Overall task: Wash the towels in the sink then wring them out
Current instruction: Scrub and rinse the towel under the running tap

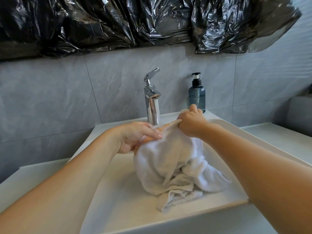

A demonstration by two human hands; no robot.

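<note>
1. Towels sit bunched in the white sink, partly lifted by both hands; the washing step looks underway, and wringing, by my reckoning, is not yet begun, since the cloth hangs loose and untwisted.
2. On the left, the left hand has its grip closed on the bundle's upper left edge, thumb on top and fingers tucked under, where an orange cloth peeks out beneath the white one.
3. In the middle, the tap stands at the back of the sink with its lever raised; a stream of water appears to run from the spout down just behind the held cloth, though whether it lands on the cloth I cannot tell.
4. The white towel is thick and fluffy, draped in heavy folds, its lower part crumpled on the sink floor with one corner trailing toward the front edge. How wet it is I cannot tell.
5. To the right, the right hand has its grip closed tight on the upper right edge, holding it up near the tap.
6. Further right, a dark pump bottle stands on the sink's back ledge, just behind that hand.
7. Black plastic sheeting hangs across the wall above.
</note>
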